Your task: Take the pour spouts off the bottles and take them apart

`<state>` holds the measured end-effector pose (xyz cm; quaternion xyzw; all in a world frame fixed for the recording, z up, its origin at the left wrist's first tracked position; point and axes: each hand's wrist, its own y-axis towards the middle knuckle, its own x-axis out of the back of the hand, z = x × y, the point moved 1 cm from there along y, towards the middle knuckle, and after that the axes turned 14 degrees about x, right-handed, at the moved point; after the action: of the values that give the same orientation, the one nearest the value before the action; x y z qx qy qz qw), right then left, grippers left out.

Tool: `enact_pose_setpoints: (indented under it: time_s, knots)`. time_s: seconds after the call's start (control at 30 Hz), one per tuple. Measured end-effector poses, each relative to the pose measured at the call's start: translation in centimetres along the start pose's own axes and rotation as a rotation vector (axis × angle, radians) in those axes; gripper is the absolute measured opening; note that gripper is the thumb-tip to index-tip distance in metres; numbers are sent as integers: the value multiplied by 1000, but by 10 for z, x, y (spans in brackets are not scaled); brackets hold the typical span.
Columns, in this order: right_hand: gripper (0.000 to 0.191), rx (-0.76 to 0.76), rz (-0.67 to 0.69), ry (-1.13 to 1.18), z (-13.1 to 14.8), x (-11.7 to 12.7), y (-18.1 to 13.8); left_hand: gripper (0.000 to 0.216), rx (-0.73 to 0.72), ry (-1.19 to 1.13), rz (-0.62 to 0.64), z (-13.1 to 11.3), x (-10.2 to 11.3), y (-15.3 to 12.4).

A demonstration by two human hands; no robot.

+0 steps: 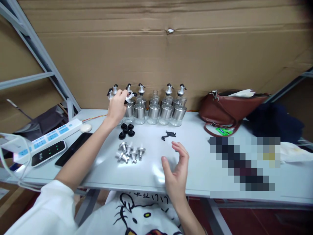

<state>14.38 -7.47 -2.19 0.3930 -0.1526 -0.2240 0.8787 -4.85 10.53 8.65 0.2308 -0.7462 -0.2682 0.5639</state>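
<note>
Item, at ten o'clock on the tabletop as I face it: left hand, masking the left end of a double row of glass bottles, forearm stretched forward, fingers pinching a silver-and-black pourer whose seating in any neck I cannot make out. Item, at eight: metal fittings, overlapping, glare-blurred. Item, at twelve, bottles, back row largely screened by the front; at five, right hand, forearm cut off below, palm inward, thumb and curved fingers spread.

Pale grey table, glass bottles, black stoppers, silvery spout pieces, black levers, power strip, reddish-brown handbag
</note>
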Motion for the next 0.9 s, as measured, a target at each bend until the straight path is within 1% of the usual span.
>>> enact_pose_setpoints:
  time_s: [0.13, 0.2, 0.27, 0.37, 0.43, 0.5, 0.57, 0.63, 0.67, 0.7, 0.77, 0.83, 0.87, 0.9]
  knots:
    - [29, -12, 14, 3, 0, -1, -1, 35, -23, -38, 25, 5, -13, 1]
    - [28, -16, -4, 16, 3, -1, -1, 34, -26, -59, 23, 7, -18, 1]
    - [25, 5, -72, 35, 5, 0, 0, 33, -26, -54, 20, 7, -21, 1]
    - [22, 77, -224, 42, 6, 7, 6, 31, -15, -27, 25, 6, -21, -1]
    - [22, 117, -277, 12, 1, 15, 13, 29, -3, -25, 36, 4, -18, -3]
    - [21, 127, -237, -72, -6, 24, 21, 27, 10, -47, 30, 2, -13, -7]
    - [17, 127, -102, -207, -15, 33, 29, 26, 17, -93, -16, -4, -6, -13]
    - [11, 127, 23, -311, -23, 39, 34, 26, -26, -155, -33, -15, 1, -22]
    - [9, 124, 53, -336, -26, 41, 35, 24, -83, -191, 7, -22, 3, -28]
    - [9, 119, 60, -346, -28, 44, 36, 22, -172, -227, 91, -32, 3, -34]
    - [10, 102, 45, -355, -31, 47, 38, 14, -403, -300, 341, -53, -1, -49]
    - [12, 88, 33, -376, -32, 50, 38, 14, -599, -337, 605, -73, -12, -64]
    - [12, 77, 27, -384, -33, 51, 39, 14, -650, -323, 703, -82, -19, -71]
    - [12, 66, 21, -389, -34, 51, 39, 18, -661, -287, 758, -88, -26, -77]
